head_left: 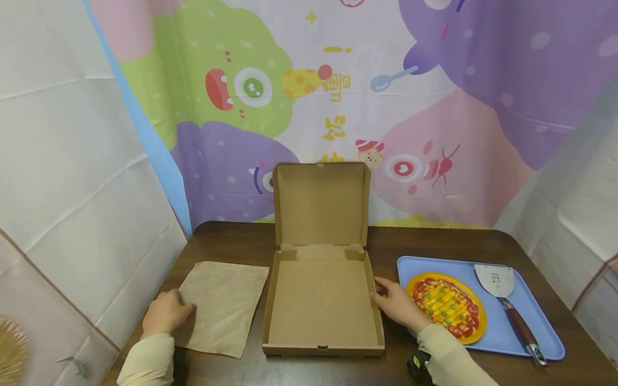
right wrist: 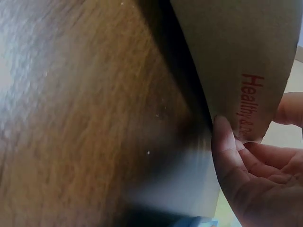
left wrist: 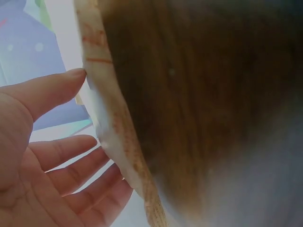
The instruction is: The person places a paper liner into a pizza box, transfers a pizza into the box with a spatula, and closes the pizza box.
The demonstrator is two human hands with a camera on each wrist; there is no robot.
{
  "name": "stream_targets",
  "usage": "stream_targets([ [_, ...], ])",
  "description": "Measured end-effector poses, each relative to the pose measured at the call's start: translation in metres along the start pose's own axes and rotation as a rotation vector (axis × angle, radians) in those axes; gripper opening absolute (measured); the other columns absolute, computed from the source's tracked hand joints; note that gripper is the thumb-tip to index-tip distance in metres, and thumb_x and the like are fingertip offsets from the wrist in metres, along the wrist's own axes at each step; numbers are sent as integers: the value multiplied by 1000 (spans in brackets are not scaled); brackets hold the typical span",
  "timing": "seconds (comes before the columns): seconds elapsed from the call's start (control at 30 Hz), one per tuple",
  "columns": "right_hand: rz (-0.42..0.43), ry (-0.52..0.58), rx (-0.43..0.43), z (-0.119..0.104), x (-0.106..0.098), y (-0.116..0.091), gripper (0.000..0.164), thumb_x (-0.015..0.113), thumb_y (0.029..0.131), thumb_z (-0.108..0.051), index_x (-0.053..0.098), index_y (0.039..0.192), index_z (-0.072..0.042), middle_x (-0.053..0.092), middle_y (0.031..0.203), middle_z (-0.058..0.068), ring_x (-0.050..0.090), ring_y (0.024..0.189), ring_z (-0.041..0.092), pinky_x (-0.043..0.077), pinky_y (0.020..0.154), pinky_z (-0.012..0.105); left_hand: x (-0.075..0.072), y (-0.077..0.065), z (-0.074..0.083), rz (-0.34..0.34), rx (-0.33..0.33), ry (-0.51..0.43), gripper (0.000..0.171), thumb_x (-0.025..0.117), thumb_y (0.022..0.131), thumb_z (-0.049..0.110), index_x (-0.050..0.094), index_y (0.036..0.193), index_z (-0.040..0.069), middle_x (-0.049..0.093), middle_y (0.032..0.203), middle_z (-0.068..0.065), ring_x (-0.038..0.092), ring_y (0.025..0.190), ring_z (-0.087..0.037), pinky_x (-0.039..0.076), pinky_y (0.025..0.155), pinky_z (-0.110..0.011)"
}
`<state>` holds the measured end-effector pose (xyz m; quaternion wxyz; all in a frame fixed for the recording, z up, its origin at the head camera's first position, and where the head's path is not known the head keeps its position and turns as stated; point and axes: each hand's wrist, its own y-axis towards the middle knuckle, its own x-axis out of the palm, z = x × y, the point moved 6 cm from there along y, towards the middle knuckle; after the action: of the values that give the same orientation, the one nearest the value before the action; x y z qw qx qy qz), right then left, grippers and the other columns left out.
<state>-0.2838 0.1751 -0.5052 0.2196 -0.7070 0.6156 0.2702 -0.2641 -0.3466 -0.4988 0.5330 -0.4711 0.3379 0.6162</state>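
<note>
While my right grip (head_left: 398,305) pinches the right side wall of the box (head_left: 323,305), thumb at the rim and fingers curled against the outside, my left grip (head_left: 166,313) rests at the left edge of the paper (head_left: 224,308), its thumb and fingers apart. Red lettering (right wrist: 253,97) runs along the wall beside my right fingertips. The box sits in the middle of the worktop (head_left: 241,236), its lid (head_left: 323,203) standing up at the back. The paper lies flat just left of the box. To the right of the box is the blue tray (head_left: 536,295), with the pizza (head_left: 446,305) on its left part, near my right forearm. Beside the pizza lies the spatula (head_left: 520,326), blade toward the back, its handle end reaching over the tray's near rim.
</note>
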Motion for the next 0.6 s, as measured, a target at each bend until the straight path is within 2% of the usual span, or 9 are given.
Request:
stream_targets([
  [0.13,-4,26,22,2,3,-1,48,64,90,-9,52,130,14,69,107,20,64,83,19,56,70,31,-1,0,-1,21,-13,-4,48,69,85,30,60,105,-13,57,104,-39,57,93,-59,50,73,-62],
  [0.23,-17,72,46,4,5,-1,47,62,91,-7,51,131,15,68,106,21,64,76,17,56,61,28,-1,0,-2,18,-22,-13,51,69,84,30,59,106,-15,56,101,-40,57,91,-58,50,72,-62],
  [0.37,-22,108,53,4,6,-2,45,61,91,-6,51,130,15,67,102,20,63,73,17,56,58,28,-1,1,-4,32,-30,-28,53,70,84,28,58,109,-18,56,99,-40,57,90,-57,50,73,-62],
  [0.6,-21,69,24,3,5,-2,39,60,92,-6,57,125,14,70,97,17,63,71,15,54,59,25,-6,0,-4,84,-21,-48,44,67,83,20,61,102,-19,58,95,-40,57,90,-57,49,75,-63],
])
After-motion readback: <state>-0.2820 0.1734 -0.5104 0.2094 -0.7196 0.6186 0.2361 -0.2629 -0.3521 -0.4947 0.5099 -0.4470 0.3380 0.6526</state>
